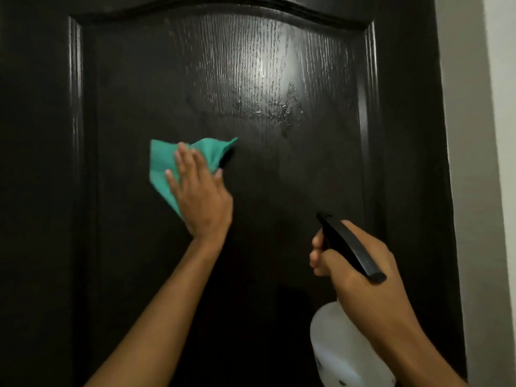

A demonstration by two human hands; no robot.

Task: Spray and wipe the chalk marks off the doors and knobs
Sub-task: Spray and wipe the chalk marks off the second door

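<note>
Head view: left hand (201, 196) presses cloth (162, 166) flat on door (125, 93), right hand (363, 269) grips spray bottle (343, 350); wet patch (251, 88) above cloth may drip, smearing chalk.

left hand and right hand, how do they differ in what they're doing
The left hand lies flat with straight fingers, pressing the green cloth against the dark wooden door; the right hand curls round the neck of the white plastic spray bottle with its black trigger head, clear of the door. The left hand sits higher on the panel, the right lower and nearer the camera. Both are bare and each is busy with a cleaning tool.
</note>
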